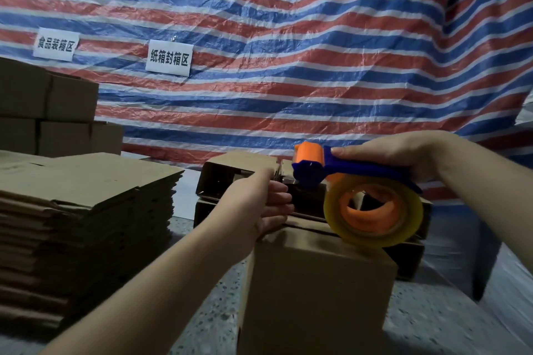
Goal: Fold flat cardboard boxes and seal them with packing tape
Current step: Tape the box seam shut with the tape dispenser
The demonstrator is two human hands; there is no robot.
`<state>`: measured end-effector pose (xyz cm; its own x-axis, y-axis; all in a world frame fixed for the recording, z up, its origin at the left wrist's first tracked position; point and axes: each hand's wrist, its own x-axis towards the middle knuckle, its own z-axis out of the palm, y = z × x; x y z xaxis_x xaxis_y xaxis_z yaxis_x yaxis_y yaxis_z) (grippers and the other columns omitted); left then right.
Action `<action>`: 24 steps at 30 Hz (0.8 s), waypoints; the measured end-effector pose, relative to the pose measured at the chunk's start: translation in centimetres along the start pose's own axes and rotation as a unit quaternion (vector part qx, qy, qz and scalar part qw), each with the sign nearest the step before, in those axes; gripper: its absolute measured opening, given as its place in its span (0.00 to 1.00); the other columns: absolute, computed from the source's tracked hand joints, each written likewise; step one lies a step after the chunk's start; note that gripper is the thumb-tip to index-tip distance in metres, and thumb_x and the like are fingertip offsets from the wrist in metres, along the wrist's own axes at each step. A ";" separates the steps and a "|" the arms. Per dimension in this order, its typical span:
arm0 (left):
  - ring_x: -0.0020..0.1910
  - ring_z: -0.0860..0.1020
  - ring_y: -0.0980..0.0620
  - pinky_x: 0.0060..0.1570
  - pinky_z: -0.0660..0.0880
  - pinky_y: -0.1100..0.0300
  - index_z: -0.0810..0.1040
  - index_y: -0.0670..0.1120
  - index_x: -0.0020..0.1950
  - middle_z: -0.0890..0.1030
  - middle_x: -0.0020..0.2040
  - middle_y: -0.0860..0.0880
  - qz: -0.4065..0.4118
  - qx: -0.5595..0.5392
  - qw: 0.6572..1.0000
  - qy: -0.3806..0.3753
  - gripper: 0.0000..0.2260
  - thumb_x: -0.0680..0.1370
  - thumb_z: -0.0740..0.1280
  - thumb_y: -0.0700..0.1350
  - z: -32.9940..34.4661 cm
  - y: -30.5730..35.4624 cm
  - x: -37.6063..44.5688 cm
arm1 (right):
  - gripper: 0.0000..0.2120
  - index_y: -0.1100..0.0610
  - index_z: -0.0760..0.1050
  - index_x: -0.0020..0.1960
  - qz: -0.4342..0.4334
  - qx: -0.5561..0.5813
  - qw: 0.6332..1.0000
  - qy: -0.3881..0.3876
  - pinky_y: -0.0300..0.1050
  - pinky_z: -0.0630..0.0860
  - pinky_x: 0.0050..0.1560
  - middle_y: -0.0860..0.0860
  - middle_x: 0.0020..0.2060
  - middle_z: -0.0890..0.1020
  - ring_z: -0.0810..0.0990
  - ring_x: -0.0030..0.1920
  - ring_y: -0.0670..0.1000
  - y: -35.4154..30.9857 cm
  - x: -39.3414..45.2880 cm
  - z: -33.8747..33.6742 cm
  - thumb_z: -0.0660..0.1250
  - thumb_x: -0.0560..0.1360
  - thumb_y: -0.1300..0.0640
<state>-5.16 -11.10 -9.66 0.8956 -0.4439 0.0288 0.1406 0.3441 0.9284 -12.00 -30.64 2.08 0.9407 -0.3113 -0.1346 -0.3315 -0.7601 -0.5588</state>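
So we've got the folded cardboard box (317, 291) standing on the speckled floor (213, 326) right in front of us, near the middle of the view. Our left hand (259, 204) sits at its far left top corner, fingers (278, 199) curled over the far edge, thumb along the top. Our right hand (395, 153) grips the blue handle of the tape dispenser (354, 173), fingers wrapped round it. The roll of clear packing tape (373, 212) on its orange hub hangs over the right side of the box top; it's dim there, so it looks like it's just touching the cardboard, but we can't swear to it.

To our left there's a tall stack of flat cardboard boxes (86, 210), well apart from the one we're holding. Just behind our box sit a few more made-up boxes (239, 173), one with its open end facing us. More cartons (49, 106) are piled at far left. Behind all that hangs a red, white and blue striped tarp (288, 52) with two white paper signs (168, 58) stuck on it.
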 end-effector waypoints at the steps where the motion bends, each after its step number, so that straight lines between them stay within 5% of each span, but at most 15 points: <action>1: 0.41 0.84 0.46 0.44 0.80 0.55 0.79 0.39 0.45 0.84 0.42 0.42 0.009 0.008 1.000 -0.002 0.16 0.83 0.60 0.49 0.0 -0.1 0.0 | 0.46 0.57 0.78 0.60 0.001 -0.006 1.000 -0.002 0.45 0.81 0.37 0.57 0.45 0.87 0.85 0.38 0.52 -0.2 0.0 0.0 0.74 0.52 0.27; 5: 0.34 0.82 0.51 0.37 0.81 0.60 0.79 0.40 0.40 0.83 0.35 0.44 0.036 0.023 0.999 -0.010 0.14 0.81 0.65 0.47 0.0 -0.2 0.1 | 0.45 0.58 0.78 0.61 -0.003 -0.021 1.000 -0.015 0.44 0.80 0.35 0.57 0.43 0.87 0.85 0.36 0.52 -0.6 0.0 0.2 0.73 0.54 0.28; 14: 0.46 0.85 0.48 0.51 0.81 0.51 0.81 0.41 0.45 0.86 0.39 0.46 0.062 0.040 0.997 -0.024 0.05 0.79 0.67 0.40 -0.5 -0.8 0.8 | 0.43 0.58 0.78 0.60 0.002 -0.040 0.999 -0.031 0.42 0.79 0.33 0.55 0.40 0.86 0.84 0.33 0.50 -1.3 0.1 0.4 0.71 0.55 0.30; 18: 0.36 0.76 0.55 0.38 0.74 0.62 0.80 0.44 0.39 0.80 0.36 0.42 0.168 0.134 0.976 0.020 0.08 0.77 0.68 0.44 -0.8 -1.3 1.1 | 0.43 0.58 0.79 0.60 0.009 -0.047 0.998 -0.037 0.43 0.79 0.34 0.56 0.41 0.86 0.84 0.35 0.51 -1.4 0.2 0.3 0.71 0.55 0.29; 24: 0.47 0.83 0.41 0.44 0.82 0.51 0.80 0.37 0.47 0.82 0.49 0.35 0.175 0.160 0.971 0.016 0.09 0.77 0.67 0.43 -0.9 -2.6 1.9 | 0.42 0.57 0.78 0.60 0.024 -0.059 0.997 -0.037 0.41 0.80 0.32 0.55 0.41 0.87 0.85 0.34 0.50 -1.9 0.5 0.5 0.71 0.55 0.30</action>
<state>-3.46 -12.09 -12.39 0.8786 -0.3174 0.3569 -0.3088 0.1926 0.9314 -10.90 -29.06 2.69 0.9250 -0.3089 -0.2213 -0.3779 -0.8083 -0.4515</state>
